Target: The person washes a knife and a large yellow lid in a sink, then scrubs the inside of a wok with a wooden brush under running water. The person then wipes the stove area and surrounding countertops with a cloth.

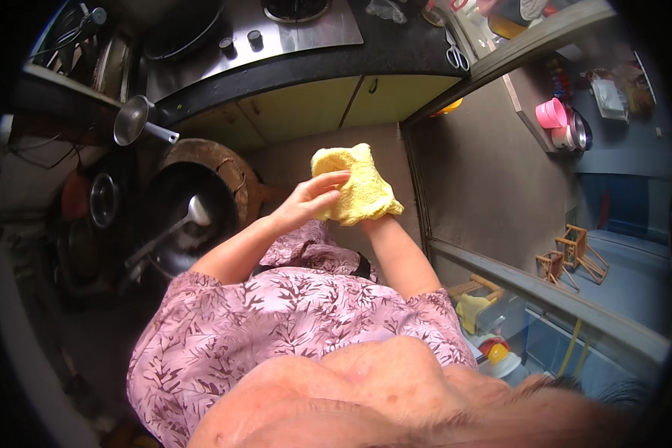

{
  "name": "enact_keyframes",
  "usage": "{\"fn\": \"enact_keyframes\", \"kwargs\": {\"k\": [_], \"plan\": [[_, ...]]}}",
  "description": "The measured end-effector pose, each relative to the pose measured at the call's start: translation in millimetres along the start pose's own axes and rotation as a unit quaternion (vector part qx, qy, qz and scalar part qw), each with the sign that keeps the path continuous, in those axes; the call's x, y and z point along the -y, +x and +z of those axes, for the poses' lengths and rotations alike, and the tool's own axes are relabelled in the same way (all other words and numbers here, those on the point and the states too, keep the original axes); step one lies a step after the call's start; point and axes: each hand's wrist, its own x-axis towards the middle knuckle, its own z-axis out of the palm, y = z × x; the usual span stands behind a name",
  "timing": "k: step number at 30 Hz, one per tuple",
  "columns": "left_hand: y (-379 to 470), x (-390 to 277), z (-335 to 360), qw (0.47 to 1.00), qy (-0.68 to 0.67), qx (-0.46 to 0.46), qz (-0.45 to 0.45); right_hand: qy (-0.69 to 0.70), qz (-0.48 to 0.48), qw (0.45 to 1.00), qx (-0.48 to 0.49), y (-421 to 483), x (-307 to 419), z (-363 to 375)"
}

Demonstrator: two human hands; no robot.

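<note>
A yellow terry cloth [361, 187] is spread in mid-air in front of my body. My right hand [376, 223] bears it from beneath; the cloth covers the fingers, and only the wrist and forearm show. From the left side, my left hand [313, 197] reaches onto the cloth with its fingers apart, their tips resting on its face. Left of my left forearm sits a dark wok [165, 187] with a metal ladle [197, 210] in it, and behind the wok's rim is a round wooden board [246, 182].
Ahead stands a black counter [392, 53] with a steel gas stove [313, 28], a large pan and scissors [456, 55]. At the left, a small saucepan [131, 120] juts out near the counter's edge. A framed glass partition [537, 280] runs along the right, with stools beyond.
</note>
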Motion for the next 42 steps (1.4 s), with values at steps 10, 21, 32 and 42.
{"fn": "enact_keyframes", "kwargs": {"k": [10,21,32,42], "plan": [[167.8,-4.5,-75.3,0.970,0.056,-0.215,-0.095,-0.287,-0.143,0.913,-0.252,36.3,251.2,-13.4],[498.1,5.4,-115.5,0.952,0.202,-0.223,-0.048,-0.841,-0.321,0.350,-0.258,184.4,394.8,-183.2],[732.3,128.6,-106.7,0.945,0.224,-0.202,-0.126,-0.655,-0.324,0.535,-0.424,236.2,547.1,-261.2],[802.7,60.4,-102.8,0.979,-0.032,-0.198,-0.034,-0.648,-0.553,0.416,-0.318,260.9,564.1,-234.4]]}}
